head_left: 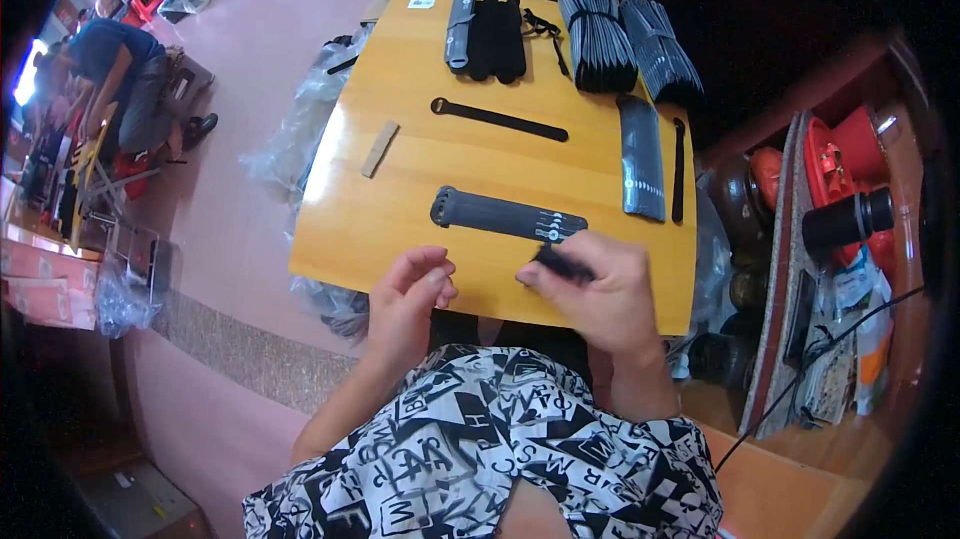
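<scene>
My right hand (607, 291) pinches a small bunched piece of black strap (563, 264) between thumb and fingers, just above the near edge of the table. My left hand (405, 297) is to its left, fingers loosely curled and apart, with nothing visible in it. Just beyond both hands lies a flat dark pack of straps (500, 214) with round eyelet ends at the left and white print at the right. Farther off, a single black strap (505, 121) with an eyelet end rests slantwise on the yellow wooden table (400, 209).
A tan strip (380, 149) lies at left. On the right are a grey printed sleeve (642, 159) and a narrow black strap (679, 171). Banded stacks (597, 37) and black straps (497, 39) sit at the far side. A person (115, 79) sits at another table, far left.
</scene>
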Available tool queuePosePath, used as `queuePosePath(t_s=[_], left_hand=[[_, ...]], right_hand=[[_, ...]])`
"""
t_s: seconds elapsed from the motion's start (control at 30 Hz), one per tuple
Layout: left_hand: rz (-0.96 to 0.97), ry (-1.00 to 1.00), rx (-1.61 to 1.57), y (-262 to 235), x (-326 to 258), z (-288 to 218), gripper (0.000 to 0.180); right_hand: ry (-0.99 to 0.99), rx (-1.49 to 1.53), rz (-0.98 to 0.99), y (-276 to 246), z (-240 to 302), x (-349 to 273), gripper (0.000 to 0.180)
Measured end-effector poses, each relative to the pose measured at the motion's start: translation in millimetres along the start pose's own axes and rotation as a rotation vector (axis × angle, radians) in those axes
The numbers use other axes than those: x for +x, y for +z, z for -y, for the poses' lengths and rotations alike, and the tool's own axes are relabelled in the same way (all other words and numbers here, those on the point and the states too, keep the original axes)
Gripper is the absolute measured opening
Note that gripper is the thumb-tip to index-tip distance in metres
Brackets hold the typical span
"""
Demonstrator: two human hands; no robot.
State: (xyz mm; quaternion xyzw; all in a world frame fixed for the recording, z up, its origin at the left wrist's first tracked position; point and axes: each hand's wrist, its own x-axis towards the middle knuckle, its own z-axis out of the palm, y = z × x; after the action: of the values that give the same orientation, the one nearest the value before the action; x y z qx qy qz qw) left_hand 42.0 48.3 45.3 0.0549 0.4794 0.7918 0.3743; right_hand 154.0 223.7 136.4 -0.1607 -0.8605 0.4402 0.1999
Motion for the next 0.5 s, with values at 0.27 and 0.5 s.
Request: queuePosePath(t_s=[0.27, 0.5], left_hand=[[0.196, 0.273, 0.252, 21, -25, -19, 0.047], [0.292, 0.198, 0.243, 10, -11, -19, 0.044]], right_hand=[[-0.180, -0.325, 0.106, 37, 8, 1, 0.024], [-0.192, -0.409, 0.381, 36, -10, -3, 0.015]])
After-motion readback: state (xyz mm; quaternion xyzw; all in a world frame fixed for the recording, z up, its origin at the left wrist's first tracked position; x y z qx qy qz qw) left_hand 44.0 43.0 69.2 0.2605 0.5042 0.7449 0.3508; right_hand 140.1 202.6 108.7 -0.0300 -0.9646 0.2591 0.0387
